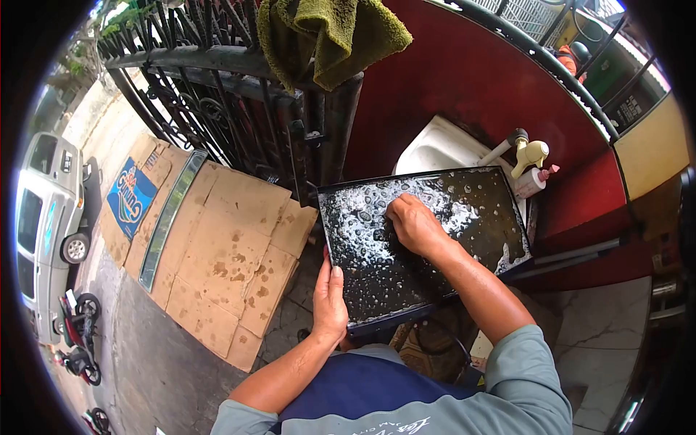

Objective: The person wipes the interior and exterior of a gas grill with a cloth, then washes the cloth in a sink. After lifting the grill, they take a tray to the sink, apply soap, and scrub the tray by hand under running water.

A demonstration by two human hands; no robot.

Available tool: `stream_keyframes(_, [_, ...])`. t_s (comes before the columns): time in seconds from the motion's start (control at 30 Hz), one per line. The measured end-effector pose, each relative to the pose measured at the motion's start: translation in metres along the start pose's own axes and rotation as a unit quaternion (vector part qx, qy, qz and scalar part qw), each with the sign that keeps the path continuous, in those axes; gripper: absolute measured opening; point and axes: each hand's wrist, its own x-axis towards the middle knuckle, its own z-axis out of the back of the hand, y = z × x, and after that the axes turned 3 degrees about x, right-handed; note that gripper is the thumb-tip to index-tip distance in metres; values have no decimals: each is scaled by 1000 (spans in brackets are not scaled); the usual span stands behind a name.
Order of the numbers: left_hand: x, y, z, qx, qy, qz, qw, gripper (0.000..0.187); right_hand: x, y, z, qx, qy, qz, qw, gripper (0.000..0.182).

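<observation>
far to the left, down at street level, a silver pickup (43,217) is parked, with a red motorbike (78,319) below it. next over, flattened cardboard sheets (217,254) lie spread beyond a black iron railing (217,109), one piece printed with a blue logo. a green towel (326,36) hangs over the top of that railing.

my left hand (330,297) is clamped on the near left edge of a black tray (391,275), thumb lying on the upper face and fingers tucked under out of sight, so that grip is closed around the rim. the tray is tilted in front of me, its far end reaching over a white sink (435,148), and its dark surface is covered in soap bubbles and wet foam, thickest along the top and at the right edge.

my right hand (413,221) presses flat-knuckled on the upper middle of the tray, fingers curled down into the suds. i cannot tell whether anything sits under them, so i can't say if that grip holds something or is just bunched against the metal.

to the right, a pale tap (528,154) sticks out above the sink, with a pink-capped bottle (535,181) just beside it, against a red wall (464,80). marble-look tiles (609,319) lie at lower right.
</observation>
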Motion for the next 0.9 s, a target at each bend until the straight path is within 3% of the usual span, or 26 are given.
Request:
stream_keyframes(0.13, [2,-1,0,-7,10,9,1000,50,5,-5,3,-14,-18,-30,999,6])
stream_keyframes(0.23, [0,-1,0,-22,-3,20,1000,49,-1,5,-3,35,12,3,999,9])
stream_keyframes(0.3, [2,-1,0,-19,3,15,1000,49,9,-7,1,1,-34,-36,999,3])
stream_keyframes(0.43, [4,2,2,-12,-2,11,1000,49,-2,7,-8,41,28,27,998,6])
stream_keyframes(0.57, [6,8,5,-6,16,3,1000,52,6,2,-1,-3,-3,-45,999,9])
stream_keyframes(0.63, [7,4,4,-4,17,-3,1000,51,1,12,-6,38,28,23,999,9])
stream_keyframes(0.73, [3,3,2,-5,-7,11,1000,50,10,-2,-2,-12,-10,-32,999,7])
stream_keyframes(0.8, [6,3,6,-22,31,4,999,49,10,3,-5,-16,-7,-38,999,7])
stream_keyframes(0.87, [6,2,7,-41,40,16,998,49,3,16,-6,57,30,-11,998,8])
stream_keyframes(0.9, [5,1,7,-59,49,27,997,48,7,9,-3,-9,-8,-52,999,7])
